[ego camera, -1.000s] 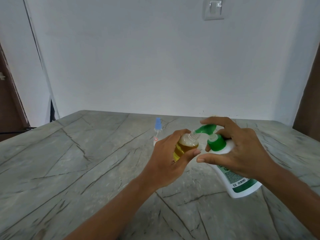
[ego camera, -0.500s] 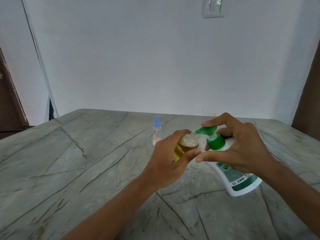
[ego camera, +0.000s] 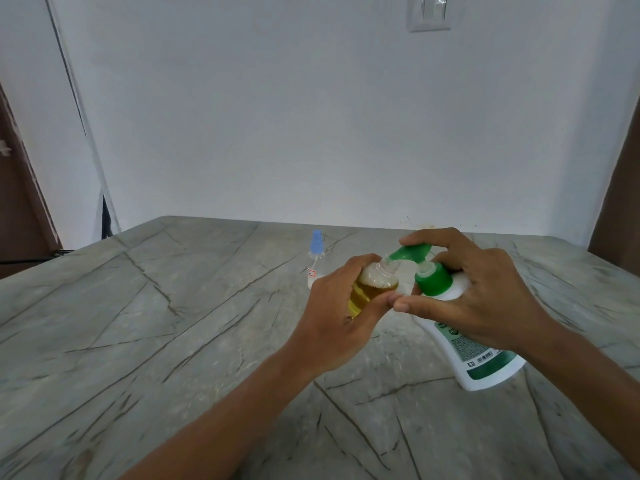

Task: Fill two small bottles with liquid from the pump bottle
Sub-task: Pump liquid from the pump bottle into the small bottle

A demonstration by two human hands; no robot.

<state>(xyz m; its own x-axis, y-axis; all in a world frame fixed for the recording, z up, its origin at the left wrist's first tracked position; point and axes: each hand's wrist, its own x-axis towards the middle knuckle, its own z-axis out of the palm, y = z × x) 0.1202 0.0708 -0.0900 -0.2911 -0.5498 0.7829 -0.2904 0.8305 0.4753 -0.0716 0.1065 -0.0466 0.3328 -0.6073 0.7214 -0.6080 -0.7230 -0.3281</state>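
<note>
My left hand [ego camera: 337, 311] grips a small clear bottle [ego camera: 372, 287], uncapped and about two-thirds full of yellow liquid with foam on top. Its open neck sits right under the green spout of the white pump bottle [ego camera: 478, 355], which stands tilted on the table. My right hand [ego camera: 474, 296] wraps the pump bottle's neck, thumb in front, with the index finger lying on the green pump head. A second small clear bottle [ego camera: 316, 263] with a blue spray cap stands upright on the table behind my left hand.
The grey veined stone table [ego camera: 156, 323] runs to a white wall behind. A wall switch [ego camera: 429, 12] is high on the wall. Brown door frames stand at the far left and far right edges.
The green pump head has gone down and come back up under my right index finger. Both hands and both bottles otherwise stay in place.
</note>
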